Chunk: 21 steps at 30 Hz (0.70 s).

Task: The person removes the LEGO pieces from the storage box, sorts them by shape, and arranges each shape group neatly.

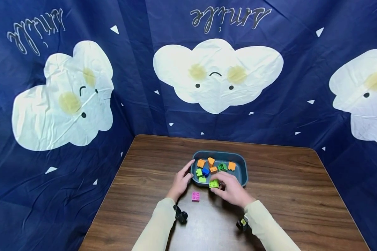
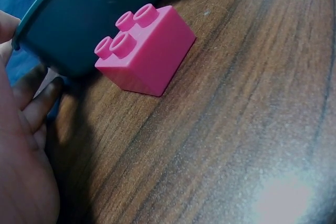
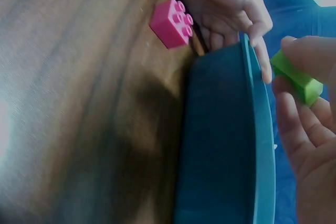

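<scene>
My right hand (image 1: pixel 230 188) pinches a lime-green toy brick (image 1: pixel 214 183) between thumb and fingers above the near rim of a dark teal bin (image 1: pixel 244 176). In the right wrist view the lime-green brick (image 3: pixel 298 80) shows beside the bin's rim. My left hand (image 1: pixel 181 181) touches the left end of the bin, its index finger extended and its thumb at the rim. A pink four-stud brick (image 1: pixel 196 196) stands on the table in front of the bin, studs up, with neither hand touching it. The pink brick (image 2: pixel 152 51) is close in the left wrist view.
Inside the bin lie several bricks: orange ones (image 1: pixel 231 166), a dark green one (image 1: pixel 222 167), a blue one (image 1: pixel 205 172) and lime-green ones (image 1: pixel 199 173). The brown wooden table (image 1: pixel 286 188) extends on both sides. Behind it hangs a navy cloth (image 1: pixel 138 87) with white clouds.
</scene>
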Each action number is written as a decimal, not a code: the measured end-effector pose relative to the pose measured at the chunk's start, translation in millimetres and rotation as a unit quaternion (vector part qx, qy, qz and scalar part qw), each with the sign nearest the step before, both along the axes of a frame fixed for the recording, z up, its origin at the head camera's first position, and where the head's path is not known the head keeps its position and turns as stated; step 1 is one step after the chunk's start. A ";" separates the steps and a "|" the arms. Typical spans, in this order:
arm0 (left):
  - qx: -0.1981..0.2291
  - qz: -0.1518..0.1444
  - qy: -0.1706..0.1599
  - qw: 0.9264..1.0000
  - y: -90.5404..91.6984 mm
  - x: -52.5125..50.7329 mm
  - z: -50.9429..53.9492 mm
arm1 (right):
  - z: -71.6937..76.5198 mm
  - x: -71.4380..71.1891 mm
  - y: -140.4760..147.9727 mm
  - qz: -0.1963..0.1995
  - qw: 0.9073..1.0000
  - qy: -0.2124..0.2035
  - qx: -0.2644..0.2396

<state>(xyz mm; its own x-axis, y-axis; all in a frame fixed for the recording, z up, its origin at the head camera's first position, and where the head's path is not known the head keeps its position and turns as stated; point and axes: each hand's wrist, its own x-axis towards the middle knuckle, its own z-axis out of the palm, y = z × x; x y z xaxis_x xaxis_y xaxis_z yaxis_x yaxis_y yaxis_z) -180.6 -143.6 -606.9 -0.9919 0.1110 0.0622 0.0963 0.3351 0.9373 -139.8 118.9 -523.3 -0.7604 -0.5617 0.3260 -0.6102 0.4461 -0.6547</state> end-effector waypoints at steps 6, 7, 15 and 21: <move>-0.002 0.000 0.000 1.000 0.5 0.0 0.2 | -9.7 15.2 -6.5 -0.023 0.999 -0.034 -0.012; -0.002 0.000 0.000 1.000 0.4 0.1 0.2 | -11.8 18.2 -8.0 -0.027 0.999 -0.038 -0.014; -0.003 0.001 -0.003 1.000 0.0 0.3 0.1 | -30.3 39.2 -18.5 -0.035 0.998 -0.044 -0.039; -0.010 0.003 0.000 1.000 0.2 -0.4 -0.7 | -45.4 45.1 -22.0 -0.058 0.996 -0.058 -0.037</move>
<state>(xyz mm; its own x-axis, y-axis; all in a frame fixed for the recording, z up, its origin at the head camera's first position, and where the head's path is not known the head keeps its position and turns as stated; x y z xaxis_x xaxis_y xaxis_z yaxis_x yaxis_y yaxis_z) -181.0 -143.4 -607.6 -0.9924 0.1071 0.0598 0.0943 0.3547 0.9302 -94.7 96.9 -568.7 -0.8538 -0.4457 0.2689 -0.4755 0.4576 -0.7513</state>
